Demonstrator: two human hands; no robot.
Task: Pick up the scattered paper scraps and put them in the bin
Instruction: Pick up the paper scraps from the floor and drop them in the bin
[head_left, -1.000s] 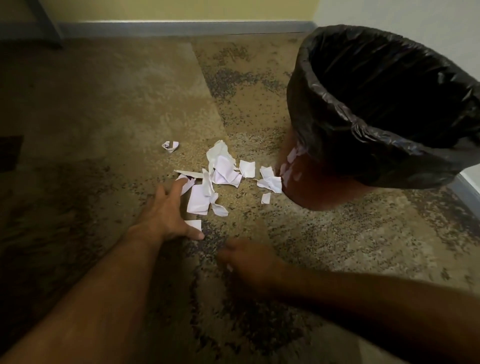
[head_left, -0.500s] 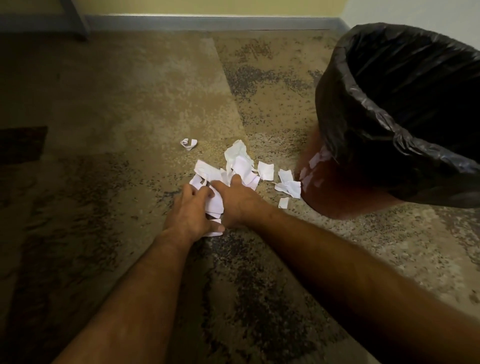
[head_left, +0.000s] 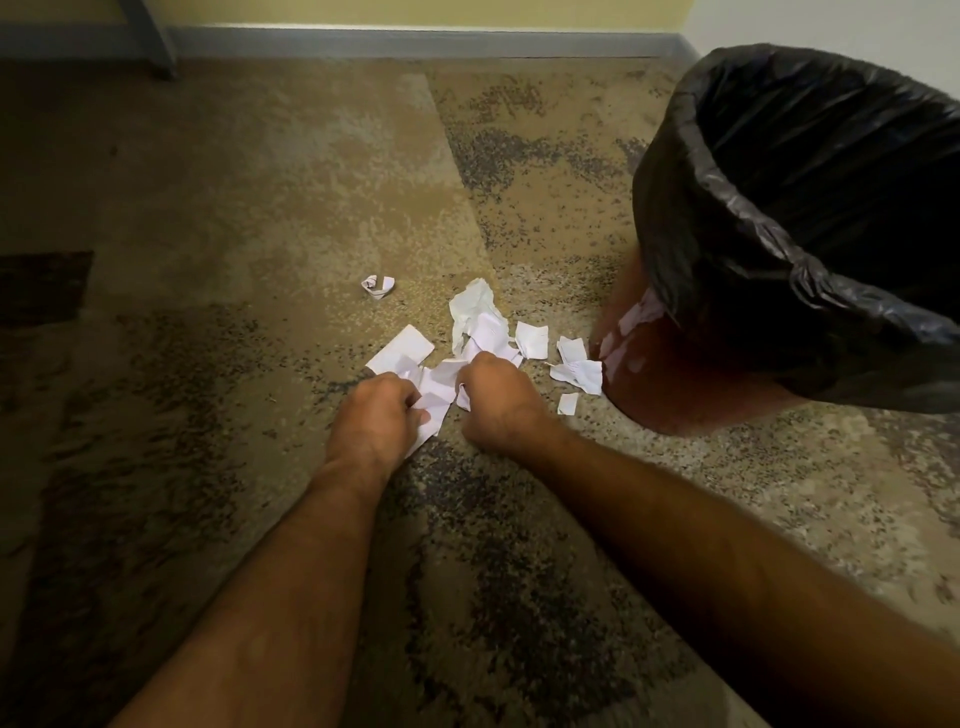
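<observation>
Both hands are down on the carpet (head_left: 260, 208) at the near edge of the paper scraps (head_left: 480, 325). The left hand (head_left: 371, 418) has its fingers (head_left: 410, 397) curled in, and white paper shows at their tips and beneath the palm; it appears to have a sheet pinched. The right hand (head_left: 496, 400) is likewise curled into a loose fist, with paper showing just at its knuckles; whether it has a firm hold or is only raking, I cannot tell.

Beyond the fingers most of the pile lies loose on the floor. Further out past the left fingers sits one small crumpled scrap (head_left: 378, 286), apart from the rest. To the right of the right fingers several pieces (head_left: 579, 371) lie near the base of the bin (head_left: 727, 374), which stands with a black liner (head_left: 805, 182) folded over its rim.

Nothing white is visible inside the liner, though its interior is dark. Judgement: the task is at an early stage. Gathering is in hand; no lift to the bin yet, and nearly all the scraps remain to be cleared.
</observation>
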